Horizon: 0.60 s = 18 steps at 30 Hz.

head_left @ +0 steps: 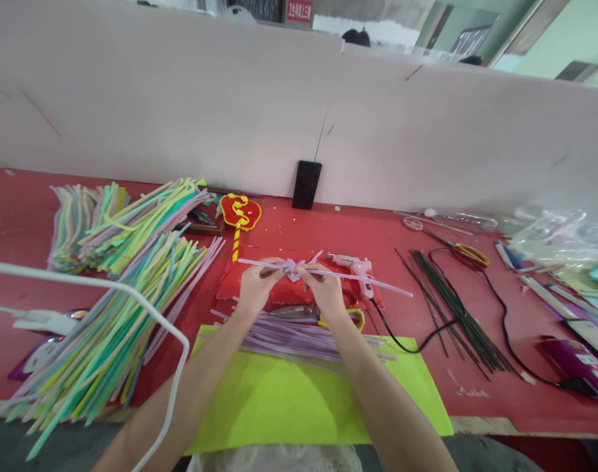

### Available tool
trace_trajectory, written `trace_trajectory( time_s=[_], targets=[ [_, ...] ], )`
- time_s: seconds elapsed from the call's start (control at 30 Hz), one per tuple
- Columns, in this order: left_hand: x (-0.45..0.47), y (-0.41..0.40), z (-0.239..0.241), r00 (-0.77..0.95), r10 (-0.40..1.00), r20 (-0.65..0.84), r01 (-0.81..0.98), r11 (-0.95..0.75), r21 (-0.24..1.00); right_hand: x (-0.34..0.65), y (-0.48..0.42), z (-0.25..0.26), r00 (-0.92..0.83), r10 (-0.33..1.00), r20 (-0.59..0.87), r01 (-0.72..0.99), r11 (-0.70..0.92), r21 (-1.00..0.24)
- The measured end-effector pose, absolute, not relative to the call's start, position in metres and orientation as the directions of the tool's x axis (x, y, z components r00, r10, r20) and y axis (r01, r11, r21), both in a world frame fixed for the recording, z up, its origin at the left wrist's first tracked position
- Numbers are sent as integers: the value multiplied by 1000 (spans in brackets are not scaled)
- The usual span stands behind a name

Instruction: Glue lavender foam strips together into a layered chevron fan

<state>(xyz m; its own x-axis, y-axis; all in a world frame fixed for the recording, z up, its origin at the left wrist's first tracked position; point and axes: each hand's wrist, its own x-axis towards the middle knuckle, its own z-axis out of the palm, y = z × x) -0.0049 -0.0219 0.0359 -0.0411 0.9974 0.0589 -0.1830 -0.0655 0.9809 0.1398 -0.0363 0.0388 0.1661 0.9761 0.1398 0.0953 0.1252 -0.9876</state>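
Note:
Between my two hands is a small woven piece of lilac pipe cleaners (293,270), with long straight ends sticking out to both sides. My left hand (260,283) pinches its left part, and my right hand (323,286) pinches the right part. Below them, a bundle of loose lilac pipe cleaners (289,339) lies on a yellow-green sheet (299,400). Scissors with yellow handles (357,319) lie partly hidden under my right wrist. Just right of my right hand, a pink glue gun (360,270) rests on a red pad (230,286).
Multicoloured pipe cleaners (126,314) are heaped at left, behind a white cable (146,305). A red-and-yellow fan-shaped piece (240,213) and a black phone (307,185) stand at the back. Dark green stems (444,308), another pair of scissors (469,254) and plastic packaging (549,236) lie right.

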Motion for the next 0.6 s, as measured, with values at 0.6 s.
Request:
trace_trajectory(
  time_s=[0.6],
  targets=[
    [-13,-14,32,-36,997,-66,-226,57,973,176,-20,35,344,936,71,-93,109,-990]
  ],
)
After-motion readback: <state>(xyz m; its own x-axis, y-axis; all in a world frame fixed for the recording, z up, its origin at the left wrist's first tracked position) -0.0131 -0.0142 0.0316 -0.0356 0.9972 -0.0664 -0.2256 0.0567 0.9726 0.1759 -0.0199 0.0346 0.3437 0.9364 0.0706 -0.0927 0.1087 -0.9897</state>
